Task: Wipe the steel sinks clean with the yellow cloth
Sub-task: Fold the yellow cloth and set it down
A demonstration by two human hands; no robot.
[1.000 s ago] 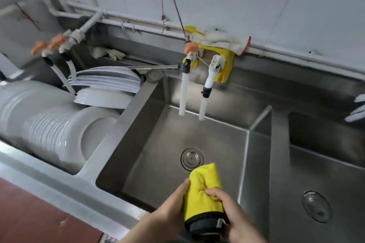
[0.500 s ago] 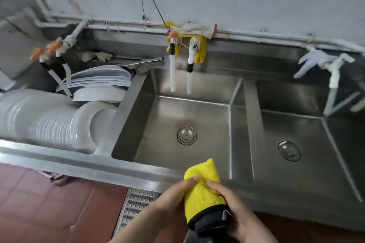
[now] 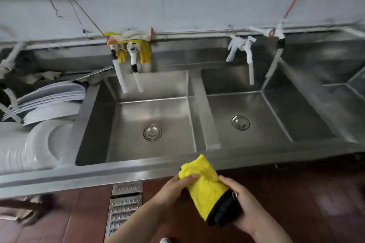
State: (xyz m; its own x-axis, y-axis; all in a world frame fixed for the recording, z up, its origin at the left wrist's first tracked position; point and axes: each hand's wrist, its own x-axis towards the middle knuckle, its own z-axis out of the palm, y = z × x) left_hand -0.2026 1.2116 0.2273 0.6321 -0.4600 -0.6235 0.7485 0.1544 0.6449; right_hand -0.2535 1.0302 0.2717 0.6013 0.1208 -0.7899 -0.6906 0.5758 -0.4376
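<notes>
the left hand (image 3: 173, 189) and the right hand (image 3: 243, 207) both grip the folded yellow cloth (image 3: 205, 185), at 6 o'clock from the steel sinks (image 3: 203, 104).

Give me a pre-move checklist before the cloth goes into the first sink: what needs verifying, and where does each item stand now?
1. Yellow cloth held by both hands, left hand and right hand: ok.
2. Cloth touching steel: not ok, it sits in front of the rim.
3. Middle sink free of dishes: ok.
4. Right sink free of dishes: ok.
5. Taps off: cannot tell.
6. Plates out of the wiping path: ok, they sit in the left basin.
</notes>
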